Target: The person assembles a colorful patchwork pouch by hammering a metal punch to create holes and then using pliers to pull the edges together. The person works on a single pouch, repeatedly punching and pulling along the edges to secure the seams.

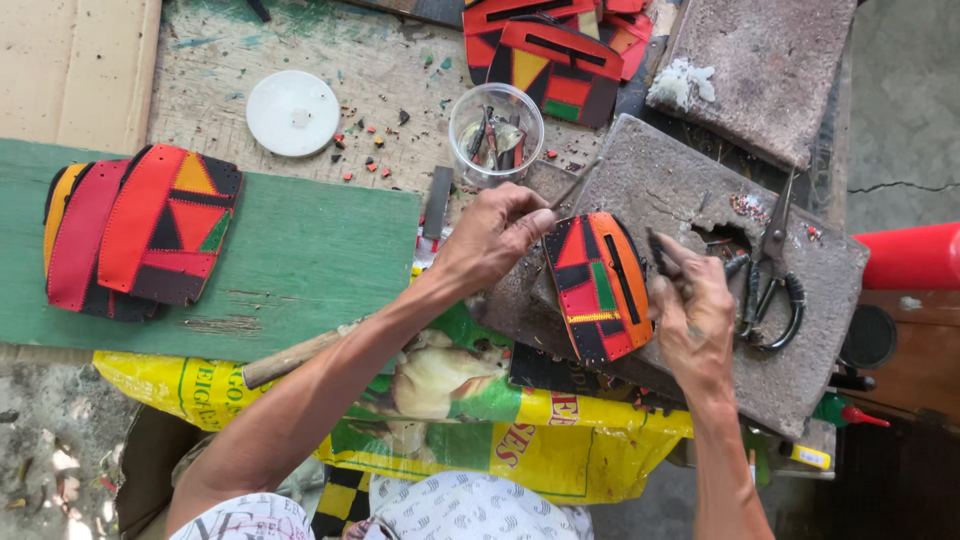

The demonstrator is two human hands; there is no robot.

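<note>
On the rough grey stone slab (700, 200) lay a patchwork leather piece of red, black and orange panels (598, 285). The left hand (490, 235), at the piece's left edge, pinched a thin metal punch (577, 187) over its top corner; the right hand (690, 305), at its right edge, closed around a small dark tool (662, 255). Punching seemed under way, and the next stroke needed the punch tip steadied on the seam.
</note>
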